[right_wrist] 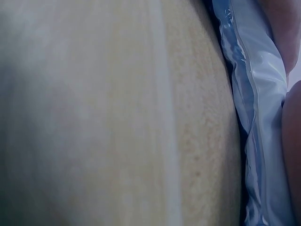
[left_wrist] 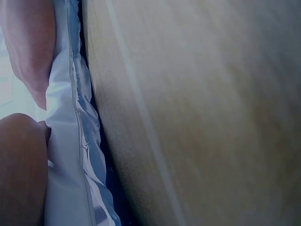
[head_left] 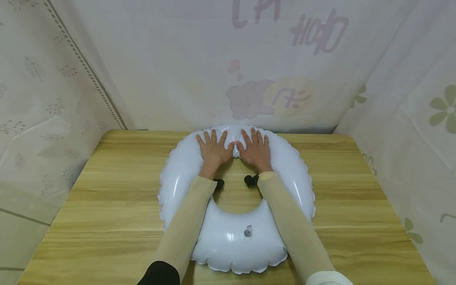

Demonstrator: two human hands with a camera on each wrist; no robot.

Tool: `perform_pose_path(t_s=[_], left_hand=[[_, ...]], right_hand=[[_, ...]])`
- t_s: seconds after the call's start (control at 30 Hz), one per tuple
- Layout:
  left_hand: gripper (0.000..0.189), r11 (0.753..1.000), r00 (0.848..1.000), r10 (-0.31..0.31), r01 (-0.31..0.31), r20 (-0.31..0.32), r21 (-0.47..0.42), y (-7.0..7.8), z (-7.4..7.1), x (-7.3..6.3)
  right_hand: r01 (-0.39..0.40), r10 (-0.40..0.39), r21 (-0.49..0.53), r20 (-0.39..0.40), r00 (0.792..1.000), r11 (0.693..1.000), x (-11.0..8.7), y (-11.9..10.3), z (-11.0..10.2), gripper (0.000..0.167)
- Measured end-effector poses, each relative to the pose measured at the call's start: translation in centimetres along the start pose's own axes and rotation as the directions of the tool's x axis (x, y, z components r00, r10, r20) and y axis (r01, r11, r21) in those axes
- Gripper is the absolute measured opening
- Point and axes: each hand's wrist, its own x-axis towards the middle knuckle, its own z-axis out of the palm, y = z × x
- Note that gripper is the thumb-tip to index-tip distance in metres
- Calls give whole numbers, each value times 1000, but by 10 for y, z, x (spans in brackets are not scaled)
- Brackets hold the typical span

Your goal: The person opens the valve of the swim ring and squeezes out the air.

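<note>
A white inflated swim ring (head_left: 238, 241) lies flat on the wooden table, with a wavy seam round its outer edge. Its small clear valve (head_left: 248, 230) sticks up on the near side. Spread fingers of my left hand (head_left: 215, 150) rest on the far part of the ring, left of its middle. Beside it my right hand (head_left: 255, 151) lies flat the same way, the two thumbs close together at a crease. In the left wrist view the ring's inner seam (left_wrist: 77, 108) runs beside the fingers; the right wrist view shows the same seam (right_wrist: 256, 108) on its other side.
The wooden table (head_left: 107, 206) extends to both sides of the ring and shows through its hole. A printed curtain (head_left: 171, 79) hangs behind the table's far edge, with more patterned cloth at left and right. Dark wrist cameras (head_left: 251, 181) hang over the hole.
</note>
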Motion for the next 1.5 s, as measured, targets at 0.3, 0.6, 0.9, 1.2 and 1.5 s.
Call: perform_pose_path(t_s=[0.3,0.6,0.9,1.2,1.5], left_hand=[[66,1000,1000,1,-1,7,-4,1,-1,0],[65,1000,1000,2,-2,-9,-9,-2,-4,-2],[67,1000,1000,-10,10,25,8,-2,-2,-1],[65,1000,1000,9,-9,12,10,1,-2,-2],[64,1000,1000,0,-1,24,23,2,-2,-3]], right_hand=[[4,-3,6,-5,1000,1000,-2,-1,-2,66],[11,-10,-11,20,1000,1000,3,-4,0,67],[15,-15,-5,34,999,1000,2,-4,-1,66],[4,-4,-7,45,999,1000,0,-2,-3,66],[-3,4,-15,66,998,1000,-1,-1,-2,66]])
